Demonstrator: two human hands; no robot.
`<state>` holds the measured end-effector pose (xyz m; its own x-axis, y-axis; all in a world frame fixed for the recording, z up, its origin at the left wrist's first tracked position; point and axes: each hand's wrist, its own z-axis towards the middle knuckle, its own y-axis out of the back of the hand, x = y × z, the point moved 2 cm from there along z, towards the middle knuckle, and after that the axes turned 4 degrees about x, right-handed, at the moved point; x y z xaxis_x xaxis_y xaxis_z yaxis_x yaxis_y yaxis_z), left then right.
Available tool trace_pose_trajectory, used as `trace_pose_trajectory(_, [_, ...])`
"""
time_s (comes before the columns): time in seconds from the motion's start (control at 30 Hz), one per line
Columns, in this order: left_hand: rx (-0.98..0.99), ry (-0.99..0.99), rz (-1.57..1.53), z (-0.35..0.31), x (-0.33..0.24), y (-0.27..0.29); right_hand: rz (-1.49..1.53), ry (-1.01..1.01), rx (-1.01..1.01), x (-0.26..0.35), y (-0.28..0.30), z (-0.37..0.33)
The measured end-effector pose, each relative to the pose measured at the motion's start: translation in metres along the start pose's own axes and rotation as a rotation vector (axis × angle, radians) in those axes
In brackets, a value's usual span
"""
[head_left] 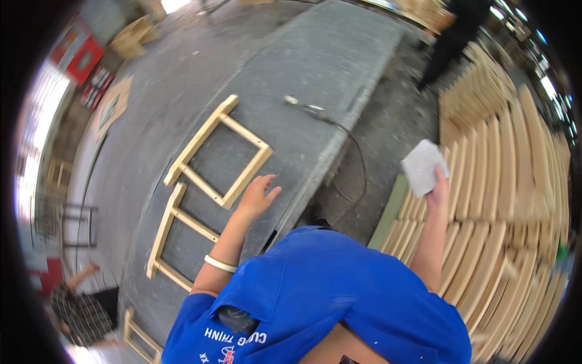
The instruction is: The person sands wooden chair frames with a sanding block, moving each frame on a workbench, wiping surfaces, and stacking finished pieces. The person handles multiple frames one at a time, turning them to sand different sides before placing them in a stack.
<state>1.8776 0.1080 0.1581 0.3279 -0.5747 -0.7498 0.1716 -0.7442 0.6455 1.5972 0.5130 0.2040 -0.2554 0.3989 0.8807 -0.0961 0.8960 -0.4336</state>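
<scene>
My left hand (259, 195) is over the grey table with its fingers apart, holding nothing, right beside the near corner of a wooden frame (248, 177). That frame lies flat: two longer pieces joined by two crossbars. A second wooden frame (162, 238) lies nearer to me, partly hidden by my left forearm. Out to the right, my right hand (438, 191) grips a pale grey sheet (424, 167), perhaps sandpaper, by its lower edge. The sheet is held up in front of the stacked wooden pieces (479, 176).
A cable (357, 145) with a metal-ended fitting (312, 108) crosses the table (297, 54) and hangs off its right edge. Another wooden frame (142, 337) lies at lower left. One person (448, 42) stands at far right, another (85, 309) at left.
</scene>
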Motion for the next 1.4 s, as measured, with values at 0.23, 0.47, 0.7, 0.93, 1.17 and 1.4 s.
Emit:
trace_pose_trajectory(0.23, [-0.092, 0.38, 0.191, -0.004, 0.067, -0.023, -0.174, -0.293, 0.46, -0.172, -0.158, 0.209])
trace_pose_trajectory(0.47, [-0.543, 0.677, 0.279, -0.06, 0.107, -0.034, -0.744, -0.78, 0.599, -0.295, -0.2, 0.333])
trace_pose_trajectory(0.7, [-0.814, 1.012, 0.13, -0.158, 0.147, -0.047, -1.814, 0.021, 0.898, -0.354, -0.23, 0.292])
trace_pose_trajectory(0.93, [-0.941, 0.784, -0.531, -0.131, 0.134, -0.033, -0.825, -0.558, 0.767, -0.304, -0.26, 0.191])
trace_pose_trajectory(1.17, [-0.849, 0.513, -1.149, 0.001, 0.08, 0.033, -1.024, -0.292, 1.3, -0.251, -0.265, -0.037])
trace_pose_trajectory(1.4, [-0.83, 0.253, -1.855, -0.044, 0.06, 0.029, -0.315, -0.688, 1.321, -0.173, -0.264, -0.108])
